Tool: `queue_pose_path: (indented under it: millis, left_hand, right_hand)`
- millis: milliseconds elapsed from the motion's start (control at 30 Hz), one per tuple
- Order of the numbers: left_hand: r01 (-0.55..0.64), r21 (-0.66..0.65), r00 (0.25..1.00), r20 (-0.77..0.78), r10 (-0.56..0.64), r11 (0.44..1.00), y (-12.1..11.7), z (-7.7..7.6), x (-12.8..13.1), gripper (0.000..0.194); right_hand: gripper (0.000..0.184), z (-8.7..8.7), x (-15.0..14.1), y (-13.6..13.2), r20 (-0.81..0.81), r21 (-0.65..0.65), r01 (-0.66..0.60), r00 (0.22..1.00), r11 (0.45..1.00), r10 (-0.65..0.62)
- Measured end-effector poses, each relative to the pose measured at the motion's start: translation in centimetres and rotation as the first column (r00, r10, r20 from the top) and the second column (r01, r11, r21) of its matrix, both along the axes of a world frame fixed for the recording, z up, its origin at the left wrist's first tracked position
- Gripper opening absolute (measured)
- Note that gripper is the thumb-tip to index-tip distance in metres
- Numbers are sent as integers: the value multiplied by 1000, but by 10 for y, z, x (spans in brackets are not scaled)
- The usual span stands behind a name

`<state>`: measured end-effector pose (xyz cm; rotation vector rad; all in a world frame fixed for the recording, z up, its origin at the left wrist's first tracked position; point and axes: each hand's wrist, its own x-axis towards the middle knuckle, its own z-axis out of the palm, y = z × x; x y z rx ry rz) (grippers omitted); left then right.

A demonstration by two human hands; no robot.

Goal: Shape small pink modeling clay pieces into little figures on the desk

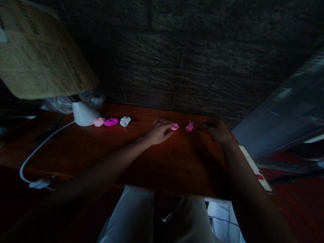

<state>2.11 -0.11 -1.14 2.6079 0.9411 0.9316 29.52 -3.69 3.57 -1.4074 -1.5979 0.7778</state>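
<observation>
My left hand (161, 131) rests on the wooden table with thumb and fingers closed around the edge of a small pink clay piece (174, 127), which looks thin and rounded. Just to the right stands a small pink clay figure (189, 126) with thin points sticking up from its top. My right hand (214, 129) is held to the right of that figure, in shadow, its fingers stretched toward it with a small gap between. Nothing shows in the right hand. A ring is on one finger of the left hand.
Lumps of pale pink (99, 122), magenta (111, 122) and white clay (125, 121) sit beside the white lamp base (84, 114) with its printed shade (45, 50). A white cable (27, 162) hangs over the front edge. A phone (255, 168) lies at the right edge. A dark wall (164, 57) stands behind.
</observation>
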Motion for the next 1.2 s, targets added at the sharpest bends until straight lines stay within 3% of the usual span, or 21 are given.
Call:
queue_pose_path:
  millis: [67,133,200,267,367,500,600,767,933,1200]
  left_hand:
    - [-32,5,999,2,32,999,2,-1,0,20]
    - [-51,4,999,3,51,999,5,-2,0,16]
    - [-45,3,999,5,45,999,6,-3,1,11]
    - [-32,6,999,19,32,999,6,-2,1,8]
    - [-21,5,997,75,21,1000,5,0,2,8]
    - [-22,-11,982,186,24,1000,1,3,2,11]
    - [-17,-13,974,227,19,1000,-1,5,0,13]
    - [55,16,967,247,-58,998,-2,8,-2,17]
    - [121,8,953,277,-119,993,-2,6,-1,21]
    - [216,-216,902,418,-110,952,-1,1,1,21]
  right_hand:
    - [29,3,-25,-11,5,-120,-266,963,956,269]
    - [30,0,-55,-22,18,-254,-485,863,837,506]
    - [29,-7,-82,-30,23,-327,-630,740,704,672]
    - [27,-14,-98,-34,49,-303,-700,666,646,745]
    - [27,-20,-100,-33,140,-191,-656,718,730,682]
    - [26,-22,-85,-24,243,-122,-432,860,894,449]
    - [32,-23,-81,-19,187,-128,-277,936,952,298]
    - [45,-28,-86,-16,36,-175,-173,983,969,182]
    - [42,-32,-85,-11,-8,-200,-146,989,969,147]
    - [38,-35,-77,-6,-80,-227,-159,986,961,145]
